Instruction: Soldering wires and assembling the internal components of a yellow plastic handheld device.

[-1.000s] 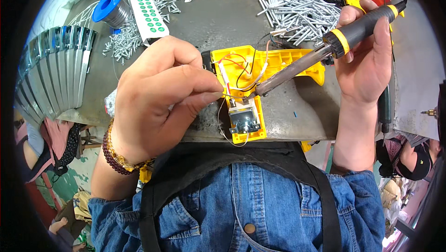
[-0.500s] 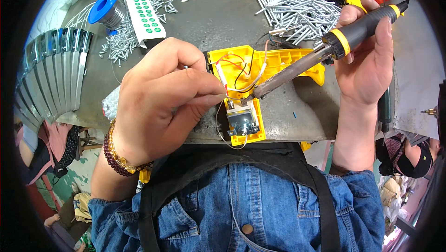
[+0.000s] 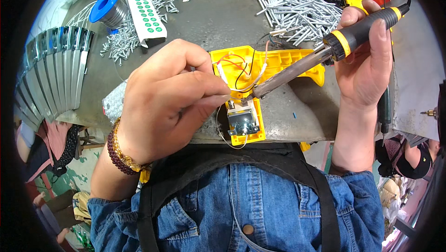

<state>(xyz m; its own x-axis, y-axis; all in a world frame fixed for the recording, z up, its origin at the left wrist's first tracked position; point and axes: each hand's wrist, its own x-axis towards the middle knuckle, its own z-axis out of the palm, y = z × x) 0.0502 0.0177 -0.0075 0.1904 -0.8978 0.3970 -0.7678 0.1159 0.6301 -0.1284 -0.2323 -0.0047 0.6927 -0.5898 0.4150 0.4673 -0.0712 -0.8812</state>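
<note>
The soldering iron handle (image 3: 364, 30) is coloured black and ringed with yellow, while the bright yellow shell (image 3: 284, 61) is crossed by red, black and white wires (image 3: 264, 68). The white strip (image 3: 143, 7) is patterned with rows of green dots; the spool (image 3: 105, 5) is rimmed in blue.

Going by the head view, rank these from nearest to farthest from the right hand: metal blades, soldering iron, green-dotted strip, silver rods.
From the right hand:
1. Soldering iron: in its grip.
2. Silver rods: piled to its upper left.
3. Green-dotted strip: farther left, beyond the rods.
4. Metal blades: fanned out at the far left.
</note>
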